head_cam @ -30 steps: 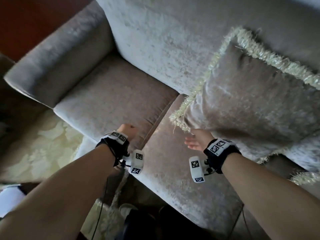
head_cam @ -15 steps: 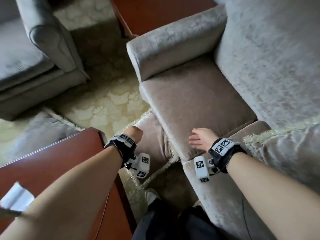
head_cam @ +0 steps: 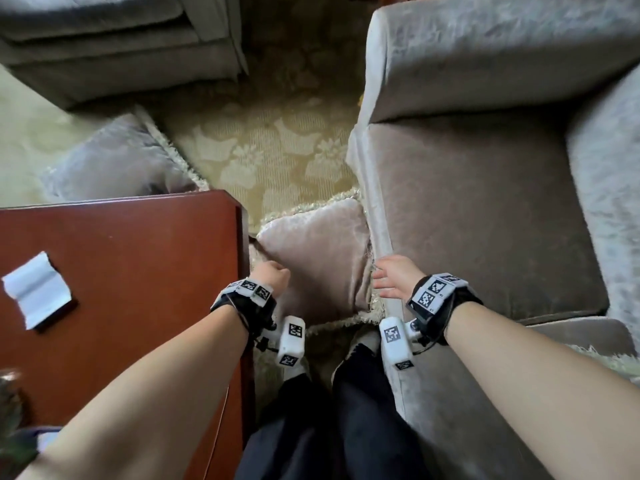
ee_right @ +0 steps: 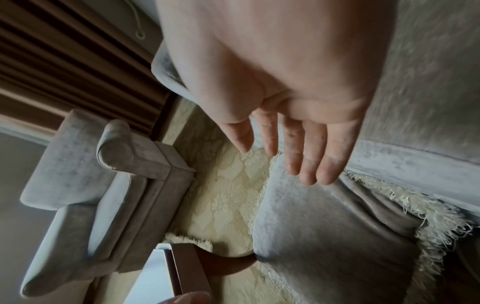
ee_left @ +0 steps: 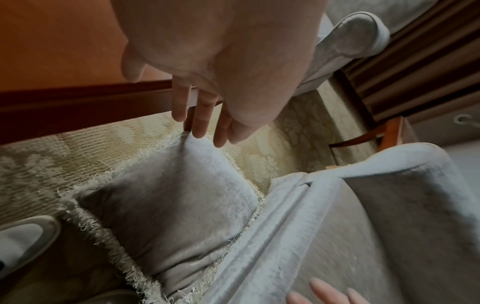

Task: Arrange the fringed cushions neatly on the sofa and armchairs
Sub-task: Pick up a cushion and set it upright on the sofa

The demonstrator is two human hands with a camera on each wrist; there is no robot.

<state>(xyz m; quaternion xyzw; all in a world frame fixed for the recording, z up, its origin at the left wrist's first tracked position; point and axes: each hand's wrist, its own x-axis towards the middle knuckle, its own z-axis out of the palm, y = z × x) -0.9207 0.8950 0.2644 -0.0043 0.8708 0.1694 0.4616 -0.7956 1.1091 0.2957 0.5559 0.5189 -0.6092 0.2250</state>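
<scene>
A beige fringed cushion point(head_cam: 317, 261) lies on the carpet, wedged between the red wooden table point(head_cam: 121, 271) and the sofa's front edge point(head_cam: 375, 216). My left hand point(head_cam: 273, 273) hovers over its left side with straight fingers point(ee_left: 200, 123) just above the cushion's far corner point(ee_left: 187, 142). My right hand point(head_cam: 393, 277) is at its right edge, fingers point(ee_right: 309, 162) spread and holding nothing above the cushion point(ee_right: 324, 236). A second fringed cushion point(head_cam: 117, 161) lies on the carpet behind the table. The sofa seat point(head_cam: 485, 220) is bare.
A grey armchair point(head_cam: 121, 46) stands at the upper left across patterned carpet point(head_cam: 270, 150). A folded white paper point(head_cam: 36, 289) lies on the table. The sofa arm point(head_cam: 467, 57) is at the top right. Pale fringe point(head_cam: 606, 358) shows at the right edge. My legs and shoes are below the hands.
The view has swung left and down from the sofa back to the floor. The cushion on the sofa is out of sight. Both hands have come over the floor cushion.
</scene>
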